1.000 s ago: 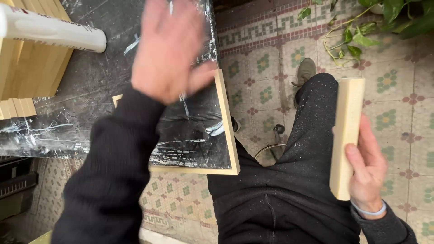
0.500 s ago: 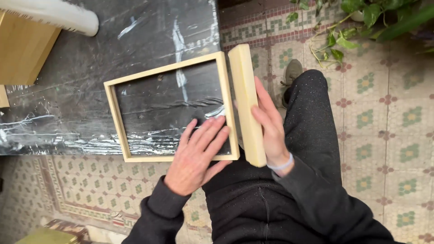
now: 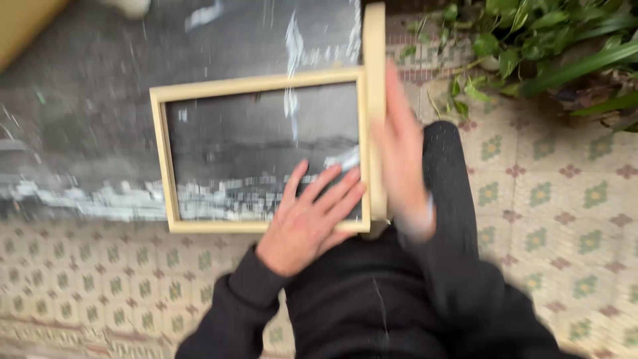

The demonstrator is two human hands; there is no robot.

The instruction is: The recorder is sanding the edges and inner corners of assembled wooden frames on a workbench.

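Left hand (image 3: 311,223) lies flat with fingers spread on the near right corner of the open wooden frame (image 3: 256,85), which rests on the dark plastic-covered table (image 3: 86,100). Right hand (image 3: 402,159) (blurred) presses a pale wooden board (image 3: 374,80) on edge against the frame's right side, fingers extended along it.

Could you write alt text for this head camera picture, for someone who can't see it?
Seen from above, a left hand lies flat on the near corner of a pale wooden frame on a dark bench, while the blurred right hand presses a wooden slat against the frame's right side. Patterned floor tiles and plants surround them.
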